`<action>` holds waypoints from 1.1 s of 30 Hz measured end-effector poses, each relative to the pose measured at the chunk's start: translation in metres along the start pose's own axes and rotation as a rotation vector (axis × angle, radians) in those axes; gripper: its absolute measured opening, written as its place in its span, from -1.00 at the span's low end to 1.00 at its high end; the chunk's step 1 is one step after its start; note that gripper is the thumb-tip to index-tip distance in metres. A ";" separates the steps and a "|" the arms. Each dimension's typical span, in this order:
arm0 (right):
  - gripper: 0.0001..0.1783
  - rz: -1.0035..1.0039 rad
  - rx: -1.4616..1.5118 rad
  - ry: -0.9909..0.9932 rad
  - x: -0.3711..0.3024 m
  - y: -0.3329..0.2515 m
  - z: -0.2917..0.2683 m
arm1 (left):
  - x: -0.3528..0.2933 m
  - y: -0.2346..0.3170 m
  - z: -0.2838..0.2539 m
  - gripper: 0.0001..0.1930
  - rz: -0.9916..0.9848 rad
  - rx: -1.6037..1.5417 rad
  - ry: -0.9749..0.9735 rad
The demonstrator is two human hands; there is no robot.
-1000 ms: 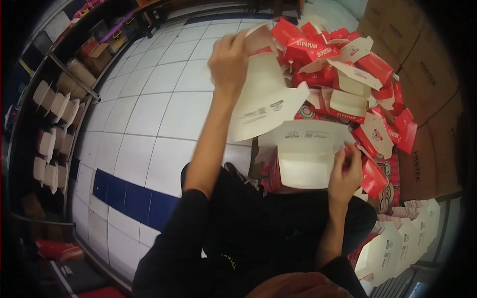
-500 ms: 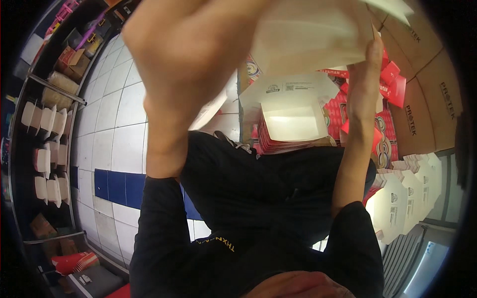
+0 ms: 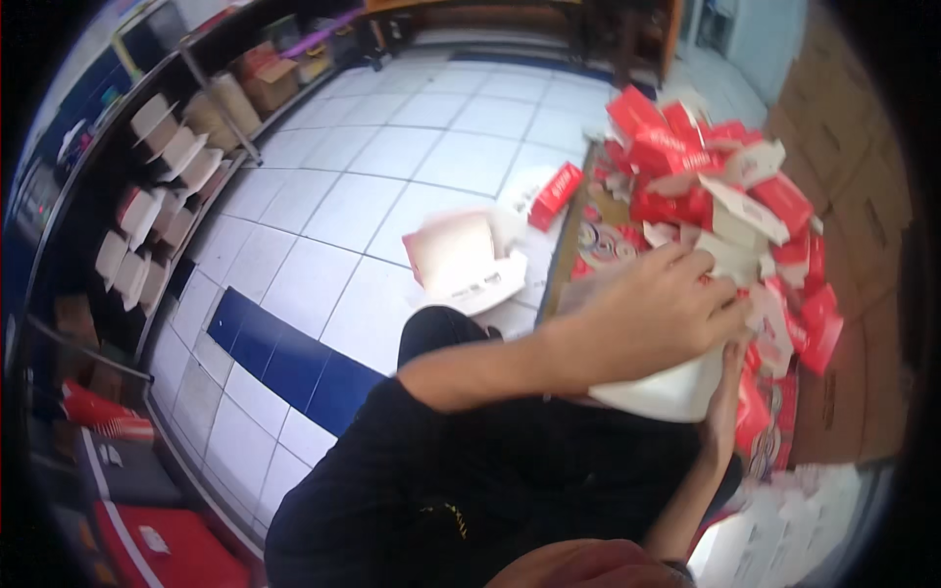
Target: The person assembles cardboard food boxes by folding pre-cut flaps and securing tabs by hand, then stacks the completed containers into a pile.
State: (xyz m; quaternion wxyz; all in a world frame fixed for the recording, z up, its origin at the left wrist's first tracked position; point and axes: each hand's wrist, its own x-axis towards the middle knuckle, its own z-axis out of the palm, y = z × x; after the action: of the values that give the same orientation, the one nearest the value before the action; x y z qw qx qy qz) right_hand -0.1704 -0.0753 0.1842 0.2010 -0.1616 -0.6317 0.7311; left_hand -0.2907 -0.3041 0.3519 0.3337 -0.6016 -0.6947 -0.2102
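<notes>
My left hand (image 3: 659, 306) reaches across to the right with its fingers curled down over a pale cardboard food carton, blurred by motion. Its fingertips are partly hidden. My right hand (image 3: 723, 397) is closed at the right side of the white carton (image 3: 659, 390), its fingers mostly out of sight. Both hands meet around this carton, low above my lap. Just beyond them lies a heap of red and white folded cartons (image 3: 686, 201), some tilted and on their sides.
On the tiled floor (image 3: 323, 235) to the left stands an open white carton (image 3: 461, 257), with a red carton (image 3: 556, 196) near the mat edge. Large brown boxes (image 3: 848, 255) line the right. White carton blanks (image 3: 774, 539) stand at lower right. A shelf (image 3: 211, 78) runs along the left.
My view has swung toward the left and farther out. Both hands have come down from high in front, where they held a large pale sheet of card, to low on the right.
</notes>
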 end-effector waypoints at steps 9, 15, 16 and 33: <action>-0.48 0.026 -0.540 0.176 0.029 0.038 -0.015 | -0.179 0.048 0.125 -0.66 -1.406 -0.730 0.332; -0.48 0.012 -0.787 0.121 0.042 -0.009 -0.006 | -0.180 0.042 0.158 -0.60 -1.290 -0.901 0.332; -0.50 0.019 -0.831 0.084 0.042 -0.007 -0.005 | -0.176 0.041 0.159 -0.60 -1.273 -0.902 0.303; -0.62 0.058 -0.630 0.119 0.041 0.039 -0.020 | -0.165 0.059 0.164 -0.51 -1.281 -0.807 0.342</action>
State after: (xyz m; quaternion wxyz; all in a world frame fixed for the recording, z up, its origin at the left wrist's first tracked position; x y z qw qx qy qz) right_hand -0.1997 -0.0420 0.1434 0.1565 -0.2762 -0.8093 0.4942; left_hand -0.2594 -0.2936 0.1143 0.0049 -0.1169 -0.7153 -0.6889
